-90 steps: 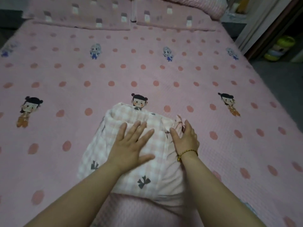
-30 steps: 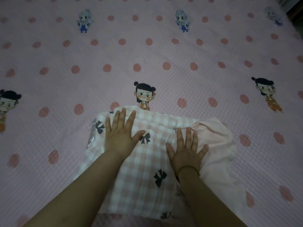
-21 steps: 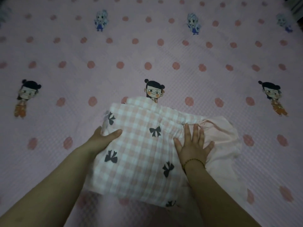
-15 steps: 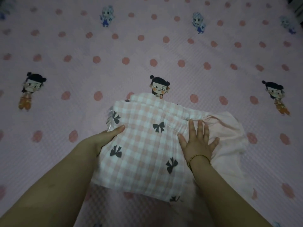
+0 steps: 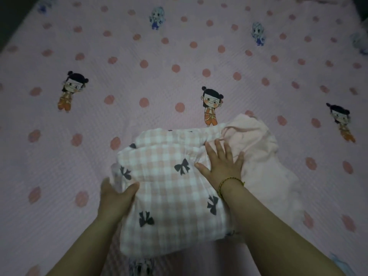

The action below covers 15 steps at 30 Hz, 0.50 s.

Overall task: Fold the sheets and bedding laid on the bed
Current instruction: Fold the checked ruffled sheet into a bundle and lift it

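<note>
Left hand: nearest item; gripped the left edge of the bundle, thumb laid over the top, fingers tucked below and out of sight.
Checked bedding: pink-and-white check with dark bows, folded into a thick pad; lay close to the near edge of the bed, about midway along it.
Bracelet: thin yellow cord on the right wrist.
Right hand: flat, fingers straight and spread, palm pressing down on the far right part of the pad; held nothing.
Plain pink sheet: bunched and rumpled, touching the right side of the checked pad and spilling toward the bed's right edge; not squared up.
Printed figure: cartoon on the dotted pink cover, just beyond the pad's far edge.
Step, as judged: turning or tightening the left side while the right side was pinned.
Risk: the loose pink sheet could drag out of the fold if the left edge were lifted or pulled.
Risk: the stacked layers could slide apart if the pressing palm eased off too early.
Risk: the uneven bulk on the right could leave a lopsided pad.
</note>
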Motion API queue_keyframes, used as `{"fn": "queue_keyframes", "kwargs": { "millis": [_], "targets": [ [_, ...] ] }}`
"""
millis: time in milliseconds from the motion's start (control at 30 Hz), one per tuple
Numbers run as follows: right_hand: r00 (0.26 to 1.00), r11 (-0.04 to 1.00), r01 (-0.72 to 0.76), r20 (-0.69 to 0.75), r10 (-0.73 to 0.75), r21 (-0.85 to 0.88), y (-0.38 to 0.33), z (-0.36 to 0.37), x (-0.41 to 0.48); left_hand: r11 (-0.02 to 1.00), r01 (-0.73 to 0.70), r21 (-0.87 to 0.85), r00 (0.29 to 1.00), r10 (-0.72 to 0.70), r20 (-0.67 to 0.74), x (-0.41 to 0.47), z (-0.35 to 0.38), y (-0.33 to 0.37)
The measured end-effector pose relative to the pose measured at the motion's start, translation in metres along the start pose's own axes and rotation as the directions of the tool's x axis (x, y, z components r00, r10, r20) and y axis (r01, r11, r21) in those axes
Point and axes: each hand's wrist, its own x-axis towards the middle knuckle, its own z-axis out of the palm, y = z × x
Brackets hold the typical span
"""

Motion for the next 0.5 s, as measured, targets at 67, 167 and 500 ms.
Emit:
{"fn": "queue_keyframes", "kwargs": {
  "millis": [67,167,500],
  "targets": [
    [1.0,1.0,-0.012,-0.003,0.012,0.013,0.003,-0.004,-0.001,0.905,-0.39,0.167,0.9,0.414,-0.14,-0.01,0.01,0.029],
    [0.999,0.999,-0.027,-0.042,0.029,0.043,0.008,-0.007,-0.012,0.485,-0.716,0.502,0.667,0.687,0.289,-0.014,0.053,0.078],
    [0.547,0.02,-0.302,0.157,0.822,0.953,0.009,0.078,-0.113,0.162,-0.705,0.69,0.698,0.328,0.636,0.053,0.137,0.12]
  ]
}}
